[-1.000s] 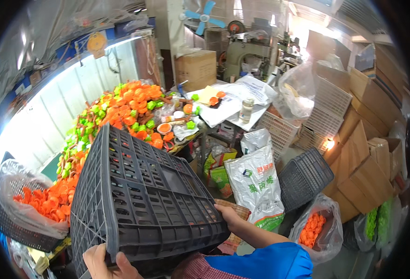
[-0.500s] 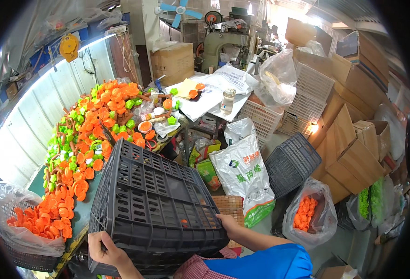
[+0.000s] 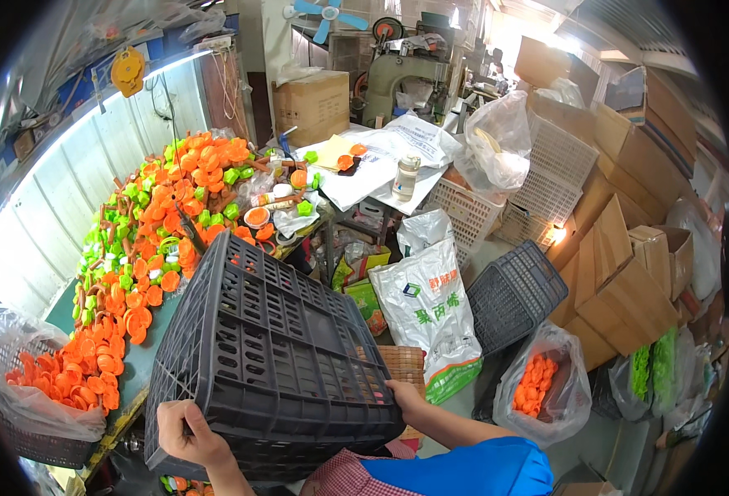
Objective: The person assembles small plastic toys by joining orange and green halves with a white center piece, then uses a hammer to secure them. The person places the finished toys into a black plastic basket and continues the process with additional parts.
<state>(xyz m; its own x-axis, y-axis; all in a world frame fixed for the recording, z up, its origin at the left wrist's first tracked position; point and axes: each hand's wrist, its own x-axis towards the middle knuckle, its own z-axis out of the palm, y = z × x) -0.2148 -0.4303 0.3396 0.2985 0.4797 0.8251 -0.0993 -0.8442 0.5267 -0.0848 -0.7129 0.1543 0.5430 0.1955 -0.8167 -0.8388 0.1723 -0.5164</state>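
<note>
A large black plastic crate (image 3: pixel 273 331) with slotted walls is tilted in front of me, its slotted bottom or side turned upward. My left hand (image 3: pixel 189 431) is closed on its near left edge, thumb on top. My right hand (image 3: pixel 404 401) grips the right edge, fingers partly hidden by the crate. Left of the crate, a big heap of orange and green plastic pieces (image 3: pixel 158 223) covers the green worktable (image 3: pixel 151 357). What the crate contains, if anything, is hidden.
A bag-lined basket of orange pieces (image 3: pixel 59 380) stands at the table's left end. To the right are a white printed sack (image 3: pixel 422 310), a grey crate (image 3: pixel 517 293), a plastic-lined container of orange pieces (image 3: pixel 538 388) and stacked cardboard boxes (image 3: pixel 625 281). More pieces (image 3: pixel 184 486) show below the crate.
The crate and both hands have shifted slightly, the crate's left side moving left and its tilt changing a little. More orange and green pieces now show below it at the lower edge.
</note>
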